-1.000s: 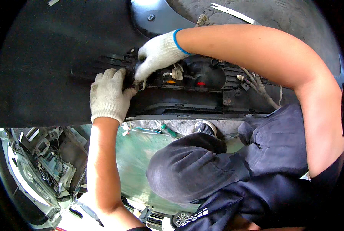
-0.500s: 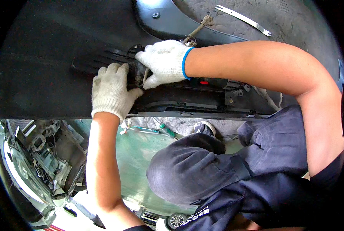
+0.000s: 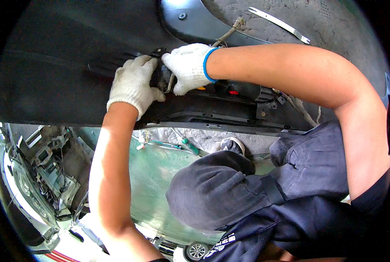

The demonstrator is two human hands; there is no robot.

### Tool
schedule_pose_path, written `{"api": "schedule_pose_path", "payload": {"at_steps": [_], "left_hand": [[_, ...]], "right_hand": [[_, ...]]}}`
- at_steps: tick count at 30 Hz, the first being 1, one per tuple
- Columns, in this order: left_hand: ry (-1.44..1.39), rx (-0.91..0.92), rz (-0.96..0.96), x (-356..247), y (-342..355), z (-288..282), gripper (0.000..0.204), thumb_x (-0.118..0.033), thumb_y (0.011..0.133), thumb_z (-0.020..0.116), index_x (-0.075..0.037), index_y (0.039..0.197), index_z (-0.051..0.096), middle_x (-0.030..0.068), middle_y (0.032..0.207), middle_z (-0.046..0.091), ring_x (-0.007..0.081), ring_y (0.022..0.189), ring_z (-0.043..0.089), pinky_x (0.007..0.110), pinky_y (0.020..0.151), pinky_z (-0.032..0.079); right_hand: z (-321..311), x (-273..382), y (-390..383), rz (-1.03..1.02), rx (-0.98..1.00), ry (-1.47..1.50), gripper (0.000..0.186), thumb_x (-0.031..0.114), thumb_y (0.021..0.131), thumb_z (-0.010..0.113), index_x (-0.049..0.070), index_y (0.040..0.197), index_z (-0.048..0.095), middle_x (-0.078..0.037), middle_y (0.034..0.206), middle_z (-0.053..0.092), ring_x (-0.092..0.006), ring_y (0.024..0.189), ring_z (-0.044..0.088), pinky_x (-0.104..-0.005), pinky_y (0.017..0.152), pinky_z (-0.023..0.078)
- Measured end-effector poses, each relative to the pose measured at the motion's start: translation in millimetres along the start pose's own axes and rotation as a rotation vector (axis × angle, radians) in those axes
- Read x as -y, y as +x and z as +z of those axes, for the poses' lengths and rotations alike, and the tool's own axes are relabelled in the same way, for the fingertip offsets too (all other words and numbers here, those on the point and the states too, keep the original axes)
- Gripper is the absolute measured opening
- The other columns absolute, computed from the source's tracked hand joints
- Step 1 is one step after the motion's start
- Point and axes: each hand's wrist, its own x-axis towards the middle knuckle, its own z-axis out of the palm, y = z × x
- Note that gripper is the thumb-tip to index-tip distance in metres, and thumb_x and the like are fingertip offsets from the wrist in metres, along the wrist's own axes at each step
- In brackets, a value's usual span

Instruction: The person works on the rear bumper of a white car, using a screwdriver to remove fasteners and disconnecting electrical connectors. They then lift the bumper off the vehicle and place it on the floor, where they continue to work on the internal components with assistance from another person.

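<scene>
A large black plastic car panel (image 3: 55, 87) spans the upper picture. Near its middle, both white-gloved hands are on a small dark fitting (image 3: 162, 74) with a short pale wire. My left hand (image 3: 134, 87) curls its fingers over the fitting's left side, thumb low beside it. My right hand (image 3: 188, 69), in a blue-cuffed glove, grips it from the right, fingertips partly hidden. Orange and red spots (image 3: 233, 92) show in a black housing under my right forearm, with a wiring harness (image 3: 304, 111) farther right.
A white forked pry tool (image 3: 278, 24) lies on grey ground beyond the panel. A green-handled tool (image 3: 188, 144) lies below, near my shoe (image 3: 232, 144). An opened car front (image 3: 51, 174) is at lower left, a car wheel (image 3: 198, 251) at the bottom.
My left hand has moved up and slightly right along the panel. My right hand has shifted right from where it was a second ago, now gripping around the fitting.
</scene>
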Motion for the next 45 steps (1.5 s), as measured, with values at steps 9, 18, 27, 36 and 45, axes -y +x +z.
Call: {"api": "schedule_pose_path", "payload": {"at_steps": [9, 18, 27, 36, 45], "left_hand": [[0.002, 0.147, 0.053, 3, 11, -7, 0.058, -0.026, 0.072, 0.095, -0.006, 0.123, 0.075, 0.0162, 0.123, 0.077, 0.0375, 0.123, 0.069, 0.048, 0.109, 0.054], [0.188, -0.008, 0.121, 1, -2, 15, 0.042, -0.018, 0.084, 0.084, -0.008, 0.123, 0.073, 0.0118, 0.117, 0.077, 0.0339, 0.118, 0.071, 0.047, 0.106, 0.055], [0.095, -0.107, 0.134, 10, -7, 28, 0.036, -0.016, 0.084, 0.082, -0.007, 0.118, 0.072, 0.0127, 0.116, 0.076, 0.0352, 0.115, 0.07, 0.048, 0.105, 0.055], [-0.048, 0.201, 0.053, 11, 0, -4, 0.074, -0.019, 0.074, 0.092, -0.004, 0.141, 0.063, 0.0225, 0.134, 0.07, 0.0428, 0.13, 0.064, 0.05, 0.113, 0.053], [-0.018, 0.119, 0.015, 5, -14, 1, 0.099, -0.042, 0.064, 0.102, -0.004, 0.146, 0.062, 0.0194, 0.142, 0.065, 0.0398, 0.141, 0.056, 0.048, 0.122, 0.044]], "right_hand": [[6, 7, 2, 0.028, -0.037, 0.075, 0.078, 0.051, 0.077, 0.087, -0.006, 0.126, 0.068, -0.029, 0.122, 0.074, -0.0425, 0.117, 0.072, -0.0476, 0.104, 0.057], [7, 18, -1, 0.074, -0.097, 0.138, 0.077, 0.059, 0.078, 0.083, -0.006, 0.118, 0.072, -0.03, 0.115, 0.076, -0.0442, 0.111, 0.074, -0.0481, 0.1, 0.059], [2, 37, -3, 0.123, -0.123, 0.045, 0.073, 0.062, 0.077, 0.085, -0.003, 0.11, 0.081, -0.025, 0.111, 0.081, -0.0398, 0.103, 0.079, -0.0494, 0.093, 0.063], [7, 39, 4, 0.204, -0.134, 0.022, 0.085, 0.069, 0.08, 0.082, -0.004, 0.124, 0.076, -0.026, 0.12, 0.079, -0.0406, 0.109, 0.078, -0.0487, 0.098, 0.062], [3, 43, 13, 0.306, 0.018, 0.116, 0.092, 0.065, 0.075, 0.081, -0.009, 0.127, 0.069, -0.031, 0.126, 0.075, -0.0434, 0.118, 0.074, -0.047, 0.103, 0.06]]}}
